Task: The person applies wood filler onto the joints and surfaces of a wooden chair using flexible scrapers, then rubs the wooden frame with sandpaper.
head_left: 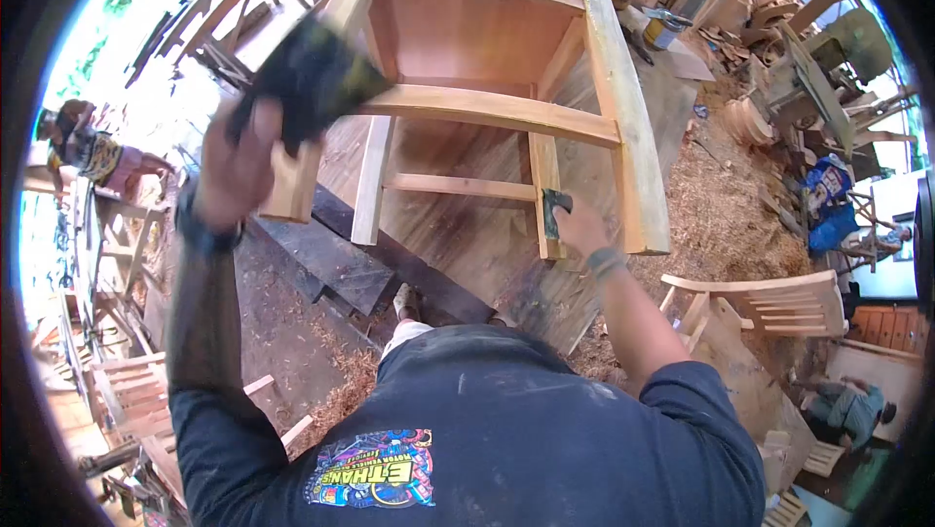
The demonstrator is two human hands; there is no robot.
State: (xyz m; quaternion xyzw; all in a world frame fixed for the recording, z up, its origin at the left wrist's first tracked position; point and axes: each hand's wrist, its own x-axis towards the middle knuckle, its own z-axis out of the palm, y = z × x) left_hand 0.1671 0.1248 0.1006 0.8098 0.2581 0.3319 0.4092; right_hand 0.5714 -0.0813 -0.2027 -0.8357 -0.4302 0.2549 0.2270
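A light wooden chair frame [506,108] stands in front of me, with its legs toward me and a reddish-brown panel [467,35] between its upper rails. My left hand [239,162] is raised beside the near left leg and grips a dark flat rectangular piece [317,79], blurred by motion, with yellowish marks on its edge. My right hand [582,227] is closed around a small dark flat blade-like piece [555,213], held against a rear leg [543,167] near its end. Yellowish smears show on that leg.
Dark boards [360,259] lie on the ground before my feet. An open tin [665,28] stands at the back right. Wood shavings [745,201] cover the right side, near a slatted chair part [779,301]. Other people are at the far left [102,157] and lower right [849,408].
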